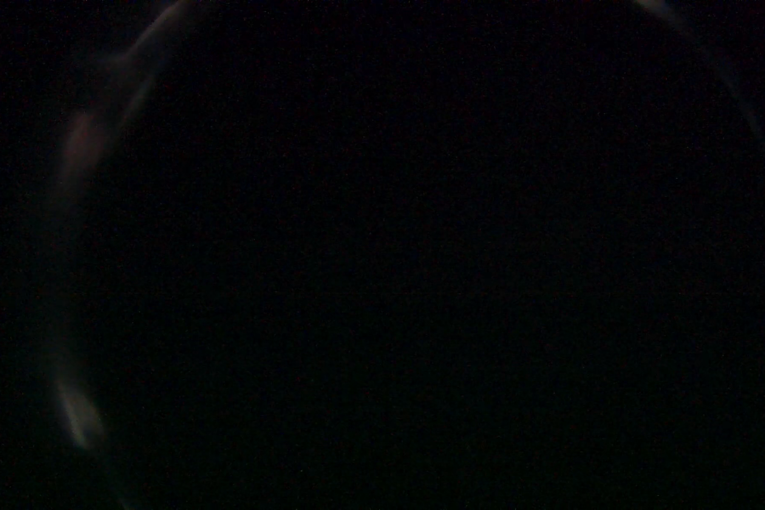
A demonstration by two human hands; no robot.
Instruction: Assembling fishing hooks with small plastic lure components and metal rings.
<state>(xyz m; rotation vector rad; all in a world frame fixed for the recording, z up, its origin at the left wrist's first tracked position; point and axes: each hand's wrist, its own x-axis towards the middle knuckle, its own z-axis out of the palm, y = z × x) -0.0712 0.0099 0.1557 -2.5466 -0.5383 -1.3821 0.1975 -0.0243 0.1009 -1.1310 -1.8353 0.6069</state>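
Note:
Nearly the whole head view is black, and neither my left hand nor my right hand can be seen. No object can be made out in the dark middle. Along the left rim runs a thin, blurred arc of faint light, with a dim reddish patch (81, 144) in its upper part. Lower on the same arc lies a small pale smear (83, 418). What these belong to is too dark and blurred to tell.
A weak streak of light (722, 72) curves along the upper right rim. Another pale streak (149, 38) shows at the upper left. Surfaces, edges and obstacles are all hidden in the dark.

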